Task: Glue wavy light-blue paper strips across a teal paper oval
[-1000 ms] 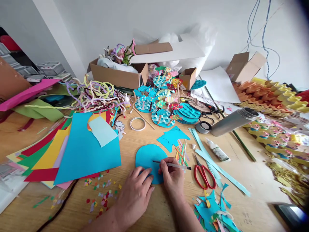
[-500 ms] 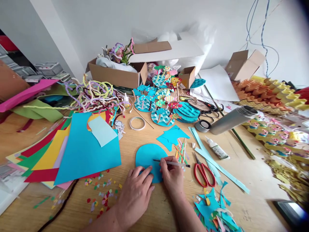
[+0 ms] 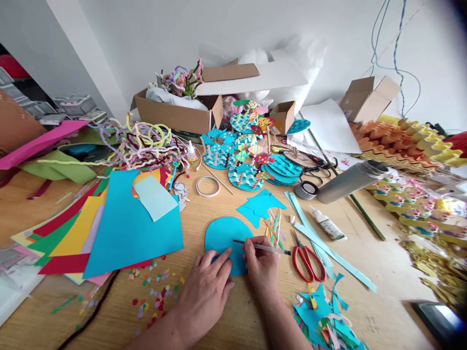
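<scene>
- Left of the scissors (image 3: 309, 261), our blue disc (image 3: 225, 231) lies on the surface (image 3: 241, 316).
- The grip of our right hand (image 3: 260, 267) pinches a pen (image 3: 272, 249); our left hand (image 3: 208, 281) spreads over the disc.
- Beyond the scissors, a bottle (image 3: 323, 218) bears an unreadable label (image 3: 332, 228).

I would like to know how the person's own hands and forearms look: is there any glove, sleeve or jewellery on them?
The left hand and the right hand are bare, without gloves. No sleeve shows on either forearm, and no watch or bracelet is visible. I see no ring, though part of the right hand is hidden.
</scene>
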`<action>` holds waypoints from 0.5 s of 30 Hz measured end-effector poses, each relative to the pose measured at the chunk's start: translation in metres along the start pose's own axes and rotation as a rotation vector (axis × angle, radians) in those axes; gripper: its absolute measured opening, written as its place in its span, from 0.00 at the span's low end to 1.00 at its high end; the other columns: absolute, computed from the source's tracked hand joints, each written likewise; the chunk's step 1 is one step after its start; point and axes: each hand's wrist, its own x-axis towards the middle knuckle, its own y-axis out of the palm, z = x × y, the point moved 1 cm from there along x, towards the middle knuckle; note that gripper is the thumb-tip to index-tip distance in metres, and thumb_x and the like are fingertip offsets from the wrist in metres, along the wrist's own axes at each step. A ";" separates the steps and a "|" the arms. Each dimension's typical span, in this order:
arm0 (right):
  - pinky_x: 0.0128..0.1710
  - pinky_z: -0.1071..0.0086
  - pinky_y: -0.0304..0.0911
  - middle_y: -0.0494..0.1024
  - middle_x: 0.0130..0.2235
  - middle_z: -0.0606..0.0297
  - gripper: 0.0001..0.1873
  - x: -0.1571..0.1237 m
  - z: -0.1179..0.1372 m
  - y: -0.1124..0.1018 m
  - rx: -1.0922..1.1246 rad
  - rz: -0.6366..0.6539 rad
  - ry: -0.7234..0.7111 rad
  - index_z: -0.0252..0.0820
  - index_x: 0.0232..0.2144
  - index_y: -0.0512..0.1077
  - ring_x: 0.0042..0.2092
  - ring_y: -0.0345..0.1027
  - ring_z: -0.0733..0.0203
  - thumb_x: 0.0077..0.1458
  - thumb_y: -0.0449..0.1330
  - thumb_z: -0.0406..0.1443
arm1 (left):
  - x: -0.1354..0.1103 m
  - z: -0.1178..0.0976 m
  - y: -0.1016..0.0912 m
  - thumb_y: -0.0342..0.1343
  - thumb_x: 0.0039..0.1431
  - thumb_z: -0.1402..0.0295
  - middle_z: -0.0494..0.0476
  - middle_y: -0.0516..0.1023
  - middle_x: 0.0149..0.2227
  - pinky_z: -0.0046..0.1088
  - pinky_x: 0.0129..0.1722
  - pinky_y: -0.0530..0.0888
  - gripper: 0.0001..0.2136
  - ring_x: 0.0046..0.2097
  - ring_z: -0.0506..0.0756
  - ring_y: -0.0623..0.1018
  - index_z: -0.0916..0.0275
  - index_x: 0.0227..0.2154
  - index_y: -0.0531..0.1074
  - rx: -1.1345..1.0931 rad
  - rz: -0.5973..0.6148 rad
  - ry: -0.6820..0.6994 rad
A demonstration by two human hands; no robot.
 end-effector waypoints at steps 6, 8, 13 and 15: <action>0.19 0.73 0.56 0.69 0.21 0.68 0.15 -0.001 -0.004 0.000 -0.019 0.018 -0.041 0.43 0.25 0.65 0.20 0.61 0.66 0.56 0.56 0.46 | 0.000 0.000 0.001 0.51 0.62 0.68 0.51 0.67 0.60 0.44 0.49 0.68 0.14 0.51 0.61 0.68 0.58 0.50 0.67 0.022 0.003 0.005; 0.19 0.72 0.57 0.70 0.21 0.68 0.14 -0.001 -0.005 0.001 -0.027 0.038 -0.045 0.43 0.25 0.65 0.20 0.61 0.66 0.57 0.56 0.45 | 0.000 0.000 0.001 0.50 0.62 0.68 0.51 0.67 0.60 0.44 0.50 0.68 0.13 0.51 0.61 0.68 0.58 0.50 0.67 0.024 0.008 0.003; 0.18 0.73 0.56 0.70 0.21 0.69 0.14 0.000 -0.004 0.003 -0.040 0.039 -0.043 0.43 0.25 0.64 0.20 0.60 0.66 0.56 0.56 0.45 | 0.000 0.000 0.001 0.50 0.62 0.68 0.51 0.67 0.59 0.43 0.50 0.68 0.13 0.52 0.60 0.68 0.57 0.50 0.67 0.028 0.003 0.001; 0.18 0.73 0.56 0.69 0.20 0.69 0.14 0.000 -0.002 0.003 -0.040 0.040 -0.043 0.43 0.25 0.64 0.19 0.60 0.66 0.56 0.56 0.45 | 0.000 0.000 0.000 0.51 0.62 0.68 0.52 0.68 0.59 0.43 0.50 0.68 0.13 0.51 0.60 0.68 0.57 0.49 0.67 0.029 -0.004 0.002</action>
